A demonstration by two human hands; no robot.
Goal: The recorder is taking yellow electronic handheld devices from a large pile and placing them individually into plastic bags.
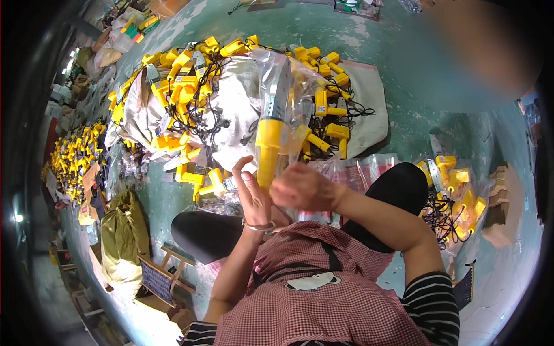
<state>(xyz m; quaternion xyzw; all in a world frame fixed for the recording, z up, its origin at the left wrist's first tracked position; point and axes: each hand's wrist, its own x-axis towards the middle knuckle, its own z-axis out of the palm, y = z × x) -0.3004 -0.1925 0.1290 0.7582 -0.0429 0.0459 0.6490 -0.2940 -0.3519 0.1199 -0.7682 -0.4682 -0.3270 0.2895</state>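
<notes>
Tool (270, 128), left hand (255, 196) at handle (266, 167), right hand (304, 188) beside

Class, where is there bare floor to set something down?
Bare floor shows between the pale sacking's right edge and the bagged yellow tools, and between the olive sack and the left knee. Crowded: the pale sacking, under loose yellow tools and cords.

The yellow tool (269, 136) looks smooth, semi-gloss plastic inside a glossy, crinkled clear bag (264, 61). The apron (340, 314) is matt cloth, the bracelet (259, 228) shiny metal. Left, the olive sack (123, 225) looks rumpled; right, the cardboard (503, 207) is matt. The painted floor (234, 24) appears scuffed.
</notes>
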